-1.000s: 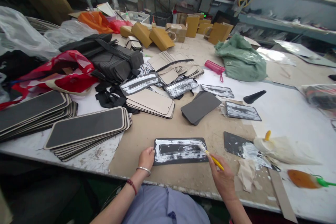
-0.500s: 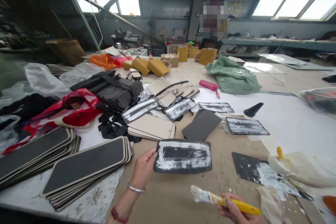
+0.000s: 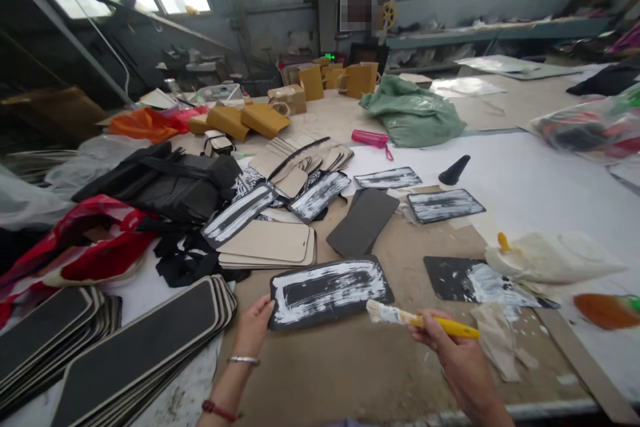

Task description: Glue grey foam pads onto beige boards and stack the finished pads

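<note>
My left hand (image 3: 253, 325) pinches the left edge of a dark rectangular panel (image 3: 330, 291), its top smeared with a white paste around a darker middle. In my right hand (image 3: 450, 350) is a yellow-handled paintbrush (image 3: 397, 315), its whitened bristles pointing left, close to the panel's lower right edge; I cannot tell whether they touch it. Beyond the panel lie two plain dark panels (image 3: 363, 221), overlapping. A paste-covered dark sheet (image 3: 453, 278) lies to the right, beside a crumpled whitish plastic bag (image 3: 560, 257).
Stacks of dark panels with pale rims (image 3: 145, 347) stand at the left. Beige panels (image 3: 265, 240) are piled behind my left hand. Farther back are white-streaked panels (image 3: 445, 205), a pink pouch (image 3: 370, 138), a green plastic bag (image 3: 413, 113) and yellow cartons (image 3: 265, 121).
The camera view has shifted. The panel in my left hand now tilts, its right end higher and farther off. My right hand has brought the paintbrush up close to the panel's edge.
</note>
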Motion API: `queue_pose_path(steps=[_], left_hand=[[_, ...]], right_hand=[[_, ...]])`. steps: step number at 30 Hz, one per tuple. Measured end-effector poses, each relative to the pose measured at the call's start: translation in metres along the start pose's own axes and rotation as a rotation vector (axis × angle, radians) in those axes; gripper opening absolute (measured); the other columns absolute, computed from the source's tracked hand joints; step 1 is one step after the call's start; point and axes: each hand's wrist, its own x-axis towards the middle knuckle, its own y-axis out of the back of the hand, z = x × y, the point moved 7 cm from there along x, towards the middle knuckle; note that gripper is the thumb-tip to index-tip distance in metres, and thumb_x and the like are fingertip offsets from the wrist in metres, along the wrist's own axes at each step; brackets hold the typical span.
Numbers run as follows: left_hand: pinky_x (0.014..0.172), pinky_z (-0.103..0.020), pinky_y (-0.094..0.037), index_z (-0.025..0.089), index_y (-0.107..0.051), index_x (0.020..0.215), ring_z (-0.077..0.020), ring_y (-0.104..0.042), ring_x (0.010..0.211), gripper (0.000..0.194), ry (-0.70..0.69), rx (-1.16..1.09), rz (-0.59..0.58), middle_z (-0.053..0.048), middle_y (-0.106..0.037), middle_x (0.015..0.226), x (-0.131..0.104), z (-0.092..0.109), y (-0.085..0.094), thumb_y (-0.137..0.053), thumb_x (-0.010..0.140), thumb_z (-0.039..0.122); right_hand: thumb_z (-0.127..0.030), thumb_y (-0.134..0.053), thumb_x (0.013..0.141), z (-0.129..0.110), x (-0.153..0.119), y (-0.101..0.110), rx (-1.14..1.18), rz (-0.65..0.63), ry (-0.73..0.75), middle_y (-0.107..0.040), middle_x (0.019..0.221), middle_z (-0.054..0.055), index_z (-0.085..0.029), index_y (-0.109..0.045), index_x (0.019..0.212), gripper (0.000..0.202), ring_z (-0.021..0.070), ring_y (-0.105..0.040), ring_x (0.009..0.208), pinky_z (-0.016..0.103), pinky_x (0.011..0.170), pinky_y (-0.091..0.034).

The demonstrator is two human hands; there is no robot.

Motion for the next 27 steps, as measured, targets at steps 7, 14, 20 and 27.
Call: queue_pose_path(steps=[7,14,20,27], left_hand=[[0.069,-0.031,-0.051,0.014,-0.068,0.080,-0.0199,-0.064,0.070,0.038,0.199,-0.006,0.036,-0.005,-0.070,0.071,-0.037,-0.080,-0.016,-0.064,0.058,0.044],[0.071,-0.029,-0.048,0.014,-0.068,0.084,-0.0203,-0.063,0.074,0.040,0.142,0.077,0.078,-0.005,-0.070,0.076,-0.040,-0.093,-0.015,-0.056,0.060,0.044],[0.072,-0.029,-0.046,0.015,-0.067,0.083,-0.0204,-0.061,0.076,0.036,0.148,0.095,0.044,-0.003,-0.069,0.075,-0.041,-0.090,-0.015,-0.051,0.061,0.039],[0.060,-0.026,-0.046,0.016,-0.067,0.075,-0.0166,-0.058,0.061,0.028,0.182,-0.027,-0.066,0.000,-0.064,0.060,-0.046,-0.090,-0.024,-0.050,0.061,0.034]], right_hand=[[-0.050,-0.072,0.057,0.051,-0.007,-0.040,-0.175,-0.071,-0.102,-0.068,0.069,0.007,-0.012,-0.063,0.080,0.045,0.0245,-0.066,0.064,0.038,0.065,-0.057],[-0.057,-0.064,0.062,0.068,0.002,-0.028,-0.358,0.022,-0.029,-0.068,0.068,0.007,-0.014,-0.062,0.082,0.048,0.0260,-0.066,0.067,0.039,0.068,-0.054],[-0.057,-0.057,0.067,0.032,0.004,0.025,-0.605,0.232,0.096,-0.069,0.066,0.007,-0.015,-0.063,0.086,0.046,0.0264,-0.066,0.074,0.039,0.077,-0.049],[-0.052,-0.065,0.065,0.046,-0.028,-0.069,-0.337,-0.070,0.042,-0.068,0.077,0.008,-0.015,-0.061,0.086,0.043,0.0241,-0.066,0.070,0.036,0.069,-0.054]])
